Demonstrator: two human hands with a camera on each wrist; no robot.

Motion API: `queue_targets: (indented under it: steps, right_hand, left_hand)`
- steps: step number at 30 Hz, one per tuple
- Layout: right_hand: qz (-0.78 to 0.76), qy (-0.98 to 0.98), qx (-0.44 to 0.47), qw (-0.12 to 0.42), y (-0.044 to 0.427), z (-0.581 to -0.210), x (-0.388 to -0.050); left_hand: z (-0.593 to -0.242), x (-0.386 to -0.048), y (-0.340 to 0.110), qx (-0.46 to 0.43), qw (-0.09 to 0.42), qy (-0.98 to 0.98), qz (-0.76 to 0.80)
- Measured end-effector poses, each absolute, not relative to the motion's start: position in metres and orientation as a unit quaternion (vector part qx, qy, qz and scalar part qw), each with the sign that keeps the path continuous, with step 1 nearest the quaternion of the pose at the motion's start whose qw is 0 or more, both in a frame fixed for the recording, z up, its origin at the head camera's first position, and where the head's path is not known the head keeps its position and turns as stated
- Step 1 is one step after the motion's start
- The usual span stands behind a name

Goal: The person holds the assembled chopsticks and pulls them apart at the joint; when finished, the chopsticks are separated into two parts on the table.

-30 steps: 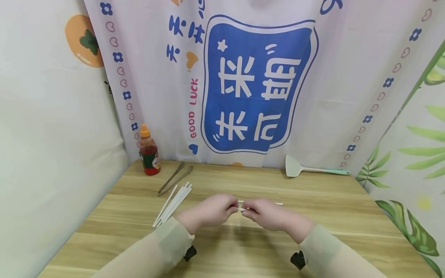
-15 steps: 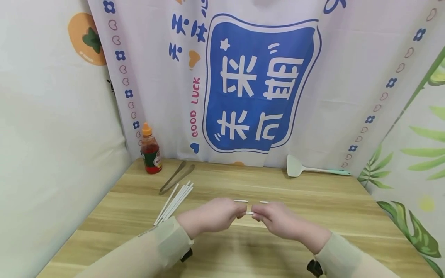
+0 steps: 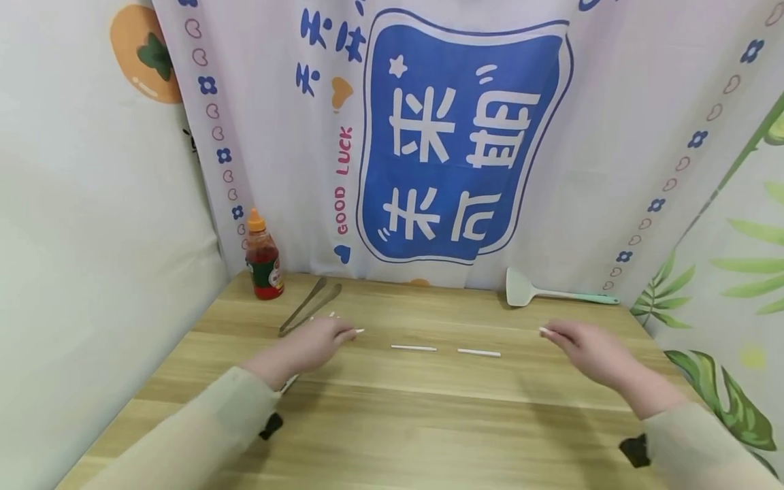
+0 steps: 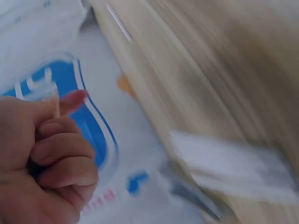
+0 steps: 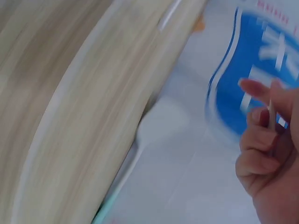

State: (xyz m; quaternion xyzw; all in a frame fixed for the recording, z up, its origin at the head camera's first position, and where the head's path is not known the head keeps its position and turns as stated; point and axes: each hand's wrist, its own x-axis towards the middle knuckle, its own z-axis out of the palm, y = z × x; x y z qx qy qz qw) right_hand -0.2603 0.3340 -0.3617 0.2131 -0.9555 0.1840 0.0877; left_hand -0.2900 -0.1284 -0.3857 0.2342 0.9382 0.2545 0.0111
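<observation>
My left hand [image 3: 312, 346] pinches a short white stick [image 3: 359, 331] between thumb and finger, held above the table at the left, over the bundle of white sticks. In the left wrist view, the hand [image 4: 56, 154] has its other fingers curled. To the right, my right hand [image 3: 591, 350] pinches another short white stick [image 3: 544, 330]; the right wrist view shows that stick [image 5: 272, 112] running along the curled fingers. Between the hands, two short white pieces [image 3: 414, 348] [image 3: 479, 352] lie on the wood in a rough line, with a gap between them.
Metal tongs [image 3: 309, 306] lie at the back left beside a red sauce bottle [image 3: 265, 265] with an orange cap. A pale spatula [image 3: 519, 289] rests along the back edge of the wooden table [image 3: 429, 422]. A printed cloth [image 3: 465, 136] hangs behind.
My hands, close together before over one white stick, are now far apart, each with a short piece. Two white pieces on the table, partly covered earlier, now show fully.
</observation>
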Motion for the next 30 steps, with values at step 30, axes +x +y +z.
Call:
queue_targets:
  steps: [30]
  right_hand:
    - [0.181, -0.945, 0.273, -0.020, 0.244, -0.423, -0.301]
  left_hand:
    - [-0.425, -0.325, -0.018, 0.332, 0.033, 0.933, 0.131]
